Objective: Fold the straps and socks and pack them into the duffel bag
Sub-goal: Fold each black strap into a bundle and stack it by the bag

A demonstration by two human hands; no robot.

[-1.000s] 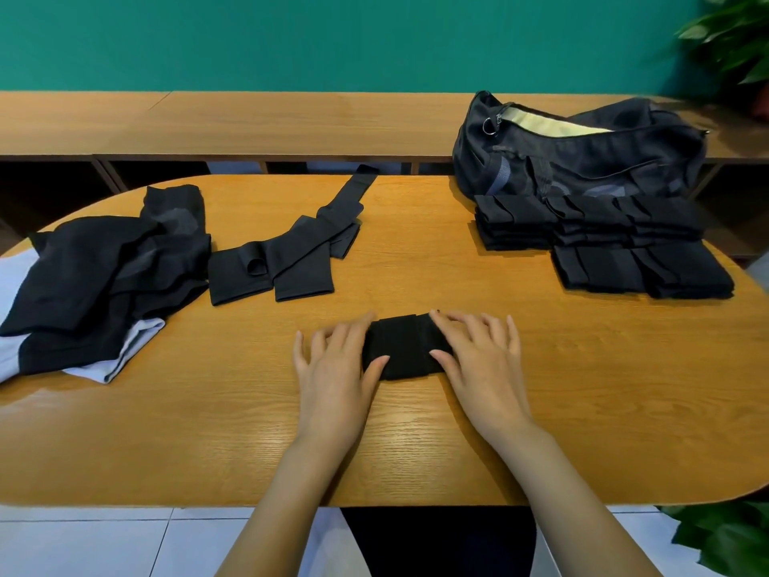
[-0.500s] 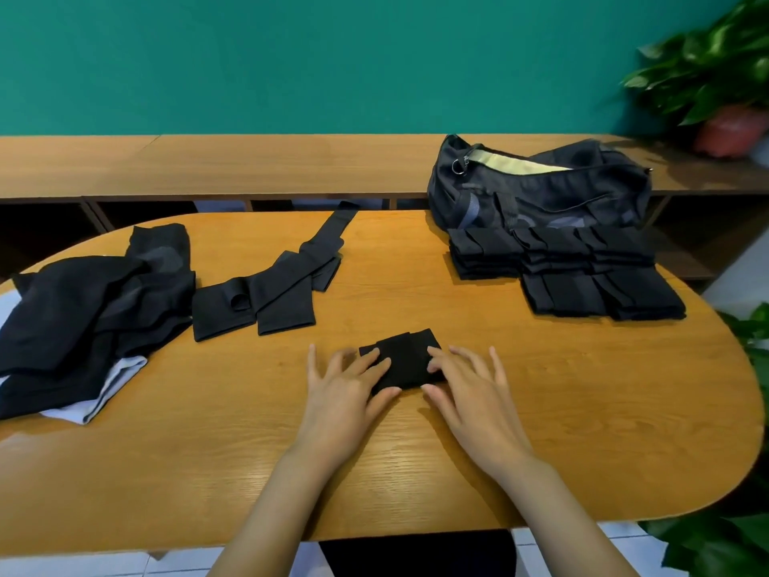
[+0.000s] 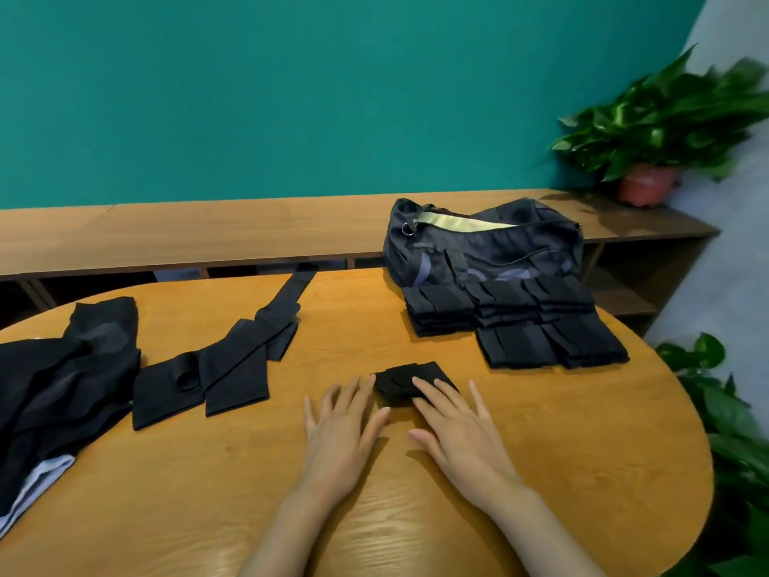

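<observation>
— Fold finished?
— Yes. The folded piece [image 3: 410, 383] lies flat on the bench [image 3: 541, 451], a little further out from me than a second ago and nearer the folded stack [image 3: 520, 326] in front of the duffel bag [image 3: 478, 251].
— Your grips?
— Both wide, holding nothing. My right grip [image 3: 453, 426] lays straight fingers on the piece. My left grip [image 3: 341, 426] has slid off it, fingertips at its left edge.
— Next?
— Onto the stack, I judge. The unfolded straps [image 3: 216, 368] wait at left.
</observation>
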